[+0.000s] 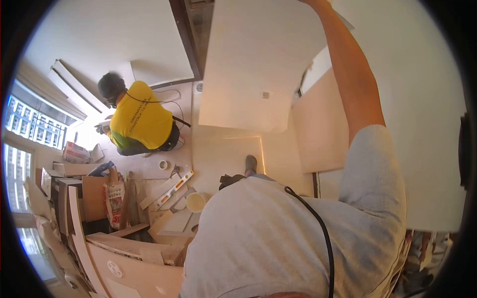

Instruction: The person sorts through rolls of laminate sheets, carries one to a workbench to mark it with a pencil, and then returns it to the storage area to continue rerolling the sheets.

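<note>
My right arm reaches far up to the top edge of the view. Only a sliver of my right hand [314, 2] shows there, its fingers cut off by the frame. It is at the upper right part of a large pale board [243, 64], which carries a small square printed code near its lower edge. Whether the fingers grip the board cannot be seen. My left hand is out of sight, on the side hidden by my grey shirt. My shoe [251, 163] stands on the floor below the board.
A co-worker in a yellow shirt [141, 119] crouches at the left. Nearby lie a spirit level [175, 190], a tape roll [163, 164] and a bucket [197, 202]. Wood offcuts and a bag [115, 201] crowd the lower left. Another board [323, 124] leans at the right.
</note>
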### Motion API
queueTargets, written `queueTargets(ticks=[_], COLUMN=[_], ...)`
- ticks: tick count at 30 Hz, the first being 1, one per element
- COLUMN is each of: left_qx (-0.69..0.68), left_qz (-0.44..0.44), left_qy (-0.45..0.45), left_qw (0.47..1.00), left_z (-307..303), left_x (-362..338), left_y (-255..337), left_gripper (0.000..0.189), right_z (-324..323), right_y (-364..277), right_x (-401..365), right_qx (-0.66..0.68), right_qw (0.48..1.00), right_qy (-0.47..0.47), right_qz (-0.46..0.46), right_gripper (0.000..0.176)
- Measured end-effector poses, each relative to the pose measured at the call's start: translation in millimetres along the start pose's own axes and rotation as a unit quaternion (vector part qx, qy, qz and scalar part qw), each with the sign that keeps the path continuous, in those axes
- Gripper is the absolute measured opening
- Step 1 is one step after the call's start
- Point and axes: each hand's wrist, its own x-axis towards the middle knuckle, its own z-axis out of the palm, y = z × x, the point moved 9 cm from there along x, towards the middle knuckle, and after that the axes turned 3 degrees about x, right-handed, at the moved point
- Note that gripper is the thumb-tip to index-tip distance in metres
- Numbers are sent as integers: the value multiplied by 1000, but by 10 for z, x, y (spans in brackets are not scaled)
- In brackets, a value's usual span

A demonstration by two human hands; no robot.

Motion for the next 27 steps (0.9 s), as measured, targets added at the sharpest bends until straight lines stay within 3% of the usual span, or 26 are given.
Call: queueTargets(ticks=[2,3,5,8,12,19,21,23,27], left_qx=[-14,-21,-32,-53,-83,-110,-108,-115,-26], left_qz=[-22,-33,-51,-66,-86,-89,-63,-5,146], left_qy=[16,24,37,55,66,75,78,81,97], left_qw=[1000,999,998,995,991,987,989,990,984], left_z=[58,90,113,116,220,-5,-229,-479,-927], left_x=[146,204,325,620,1248,2831,3201,3566,3971], left_y=[301,419,696,1133,1740,3160,3734,4461,6736], left_gripper=[35,35,35,35,35,35,35,35,33], right_z=[203,252,528,853,1444,2446,2646,2851,3295], right_y=[411,527,921,1121,1509,2227,2519,2792,3321], right_x=[131,265,356,681,1183,2420,2748,3115,3734], right_qx=[-9,-2,-49,-6,-40,-50,-38,-20,0], right_qw=[998,998,987,979,991,984,984,993,995], right_qy=[-21,-14,-75,-95,-43,-93,-85,-45,-37], right_qz=[65,55,136,178,118,145,154,104,88], right_gripper=[36,36,36,31,31,32,32,32,31])
